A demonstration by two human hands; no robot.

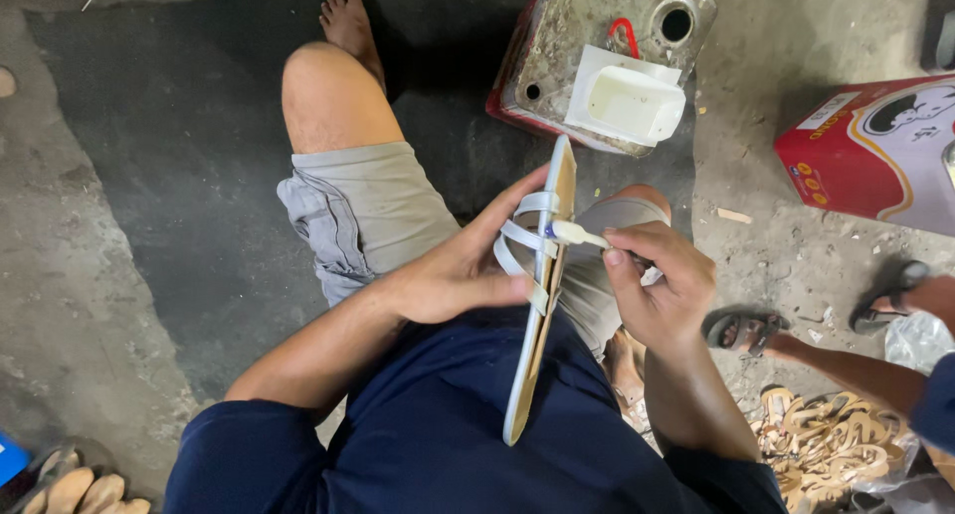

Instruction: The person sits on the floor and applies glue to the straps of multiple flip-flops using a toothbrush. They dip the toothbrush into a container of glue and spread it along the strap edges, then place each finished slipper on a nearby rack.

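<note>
My left hand (453, 270) grips a flat tan sandal sole (534, 345) held on edge over my lap, fingers threaded through its pale blue-white straps (519, 237). My right hand (662, 290) holds a small white brush (582, 235) whose tip touches the sole's edge where the straps meet it. The sole runs from near my knee down to my dark blue shirt.
A dirty metal can (597, 46) with a white tray (627, 101) on top stands ahead on the concrete floor. A red carton (875, 151) lies at right. Another person's arm (856, 370) reaches over a pile of tan straps (826, 444). Soles (75, 489) lie at bottom left.
</note>
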